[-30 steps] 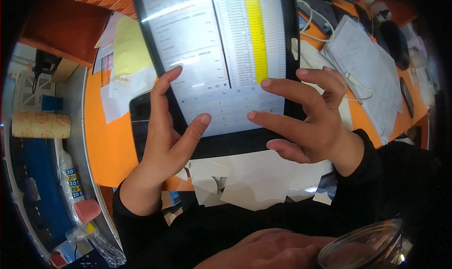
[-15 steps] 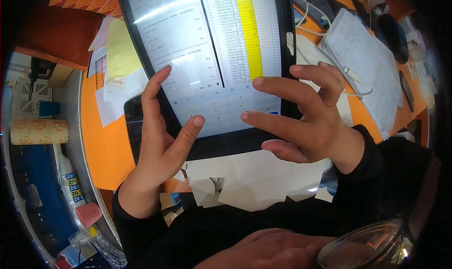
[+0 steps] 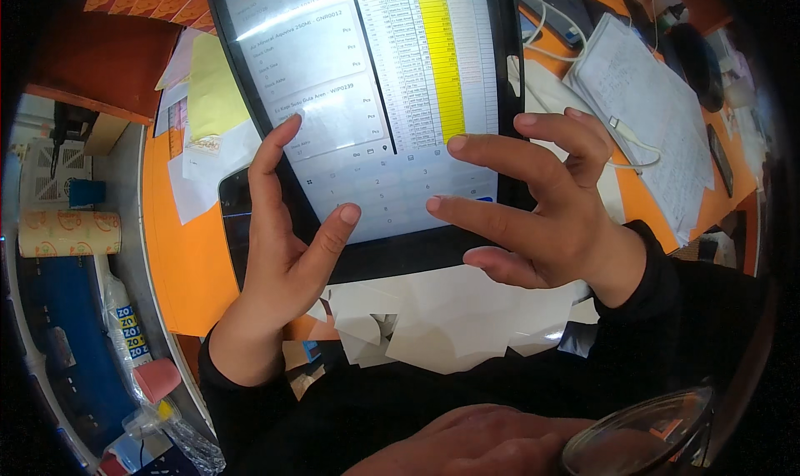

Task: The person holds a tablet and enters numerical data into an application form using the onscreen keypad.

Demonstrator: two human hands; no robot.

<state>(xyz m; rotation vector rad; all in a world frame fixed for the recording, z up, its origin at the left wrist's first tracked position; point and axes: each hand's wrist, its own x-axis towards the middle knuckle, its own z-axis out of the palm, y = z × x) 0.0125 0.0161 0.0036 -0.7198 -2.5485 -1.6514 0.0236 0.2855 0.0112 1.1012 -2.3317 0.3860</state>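
A large tablet in a black case [image 3: 367, 263] lies tilted before me. Its lit screen [image 3: 329, 67] is split between a list on the left and a table with a yellow column [image 3: 442, 59] on the right, above a number keypad [image 3: 390, 194]. At the tablet's lower left is my left hand [image 3: 287, 255], thumb and index finger spread over the screen; its other fingers are hidden. My right hand [image 3: 542, 209] hovers over the lower right part, index and middle fingers stretched toward the table's bottom and the keypad. Whether any fingertip touches the glass is unclear.
Loose papers [image 3: 467, 318] lie below the tablet on the orange desk [image 3: 187, 268]. A paper stack [image 3: 642, 101] with a white cable [image 3: 637, 147] is at the right, yellow paper [image 3: 217, 92] at the left. Left of the desk are a patterned roll [image 3: 71, 232] and pink cup [image 3: 157, 380].
The list on the left half of the screen sits slightly higher. Both hands and the tablet keep almost the same places.
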